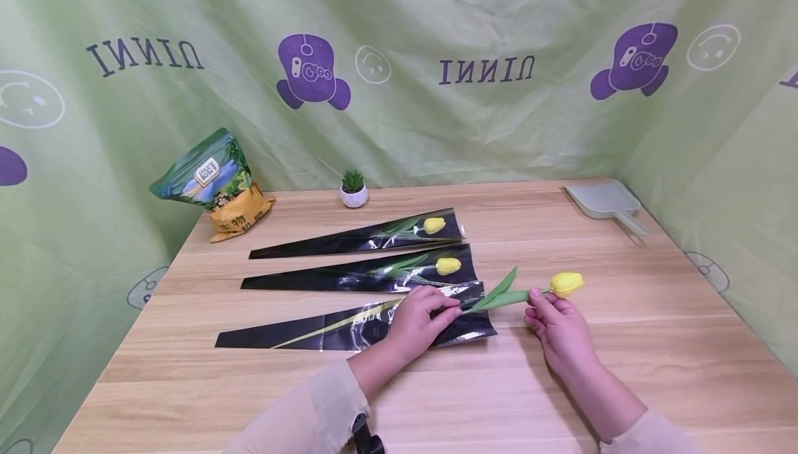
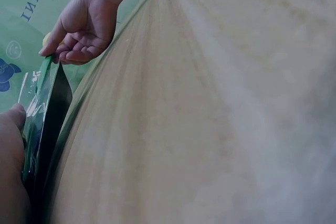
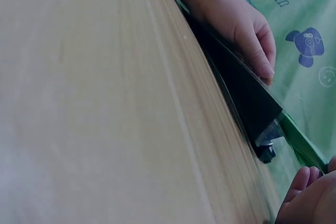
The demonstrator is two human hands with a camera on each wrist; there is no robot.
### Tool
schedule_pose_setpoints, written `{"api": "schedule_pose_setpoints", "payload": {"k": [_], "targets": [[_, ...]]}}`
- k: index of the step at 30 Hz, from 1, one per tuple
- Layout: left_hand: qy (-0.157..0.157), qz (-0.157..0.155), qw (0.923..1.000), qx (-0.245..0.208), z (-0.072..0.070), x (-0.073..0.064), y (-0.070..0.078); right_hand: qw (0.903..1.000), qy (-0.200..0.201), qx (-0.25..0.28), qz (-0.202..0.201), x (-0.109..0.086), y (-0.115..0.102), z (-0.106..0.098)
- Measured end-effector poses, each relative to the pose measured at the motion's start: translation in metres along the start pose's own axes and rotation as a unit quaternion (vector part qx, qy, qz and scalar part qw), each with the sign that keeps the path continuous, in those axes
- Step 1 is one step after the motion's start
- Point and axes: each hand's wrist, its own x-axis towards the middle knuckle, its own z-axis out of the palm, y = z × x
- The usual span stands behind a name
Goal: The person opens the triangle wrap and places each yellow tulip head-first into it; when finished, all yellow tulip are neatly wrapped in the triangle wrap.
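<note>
In the head view my right hand [image 1: 564, 333] pinches a yellow artificial tulip [image 1: 566, 284] by its stem, just behind the bloom. Its green leaves [image 1: 501, 297] point left, over the wide mouth of the nearest black-and-clear flower sleeve [image 1: 274, 333]. At that mouth my left hand [image 1: 414, 319] grips the sleeve with thumb and fingers, and the lower stem passes by the fingertips. The right wrist view shows the green stem [image 3: 302, 142] reaching into the sleeve's raised end [image 3: 247, 95]. Part of the stem is hidden by the sleeve and the left hand.
Two more sleeves, the middle one [image 1: 312, 281] and the far one [image 1: 312, 246], lie behind, each with a yellow tulip inside. At the back stand a green-and-orange bag [image 1: 215, 180] and a small potted succulent [image 1: 354, 194]. A grey dustpan [image 1: 601, 199] lies back right.
</note>
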Motion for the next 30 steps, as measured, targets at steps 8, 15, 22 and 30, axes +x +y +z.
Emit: {"api": "schedule_pose_setpoints", "payload": {"k": [8, 15, 22, 30], "targets": [[0.0, 0.0, 1.0, -0.003, -0.001, 0.0, 0.001, 0.9996, -0.027, 0.005, -0.005, -0.003, 0.007, 0.008], [-0.002, 0.0, 1.0, -0.004, -0.001, 0.001, 0.0, 0.9972, -0.056, 0.047, -0.015, -0.004, 0.007, 0.006], [-0.002, -0.005, 1.0, -0.003, -0.001, 0.0, 0.001, 0.996, -0.071, 0.041, -0.036, -0.002, -0.001, -0.005], [-0.003, -0.005, 1.0, -0.001, -0.001, 0.001, 0.001, 0.9873, -0.138, -0.001, -0.078, 0.01, -0.013, -0.032]]}}
